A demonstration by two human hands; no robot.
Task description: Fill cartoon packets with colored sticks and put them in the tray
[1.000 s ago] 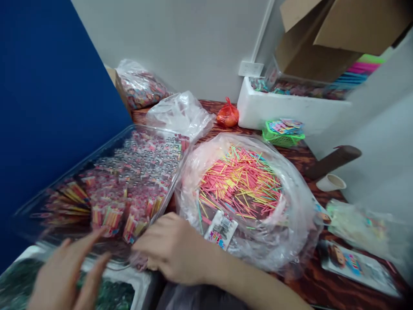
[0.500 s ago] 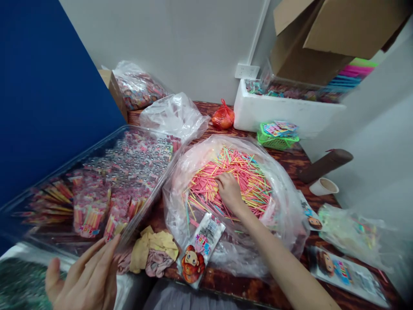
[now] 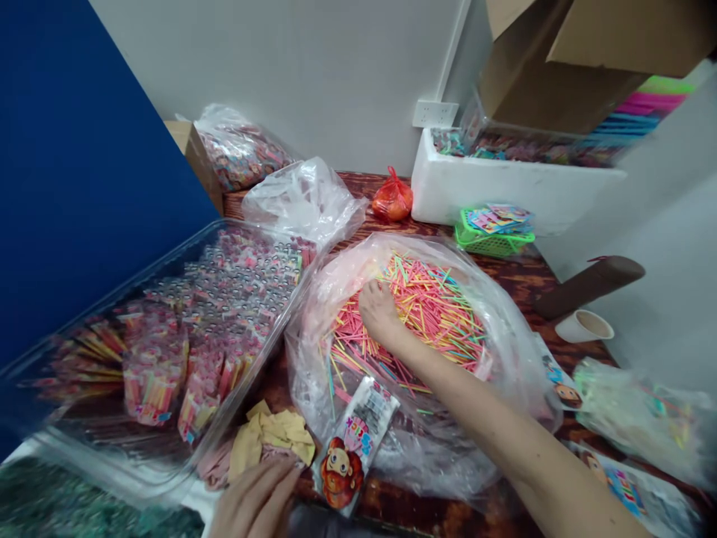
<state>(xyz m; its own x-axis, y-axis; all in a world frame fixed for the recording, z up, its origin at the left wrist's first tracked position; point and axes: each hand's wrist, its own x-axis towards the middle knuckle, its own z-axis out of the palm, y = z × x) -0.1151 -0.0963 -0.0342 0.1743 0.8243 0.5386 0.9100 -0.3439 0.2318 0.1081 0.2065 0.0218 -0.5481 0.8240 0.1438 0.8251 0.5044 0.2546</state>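
Note:
A large clear plastic bag [image 3: 504, 373] lies spread open on the table, holding a heap of thin coloured sticks [image 3: 431, 306], mostly pink and yellow. My right hand [image 3: 379, 310] is at the left part of the heap, its fingers curled closed on some sticks, of which only a bit of red shows at the fingertips. Low in the view, my left hand [image 3: 255, 501] has its fingers stretched out, slightly blurred, just in front of a yellow cloth [image 3: 274, 437], and holds nothing visible. Beside it lies a printed pouch [image 3: 355, 448] with a cartoon figure, on the bag's front edge.
To the left stands a clear tray [image 3: 240, 407] full of small filled packets. A white foam box [image 3: 504, 187], a green basket [image 3: 493, 240] and a red bag of fruit [image 3: 392, 198] stand behind. At right are a paper cup [image 3: 582, 326] and more pouches [image 3: 644, 486].
My right hand has moved a little left and away from me over the sticks. My left hand has swung right, from beside the tray to the yellow cloth. The view has shifted slightly.

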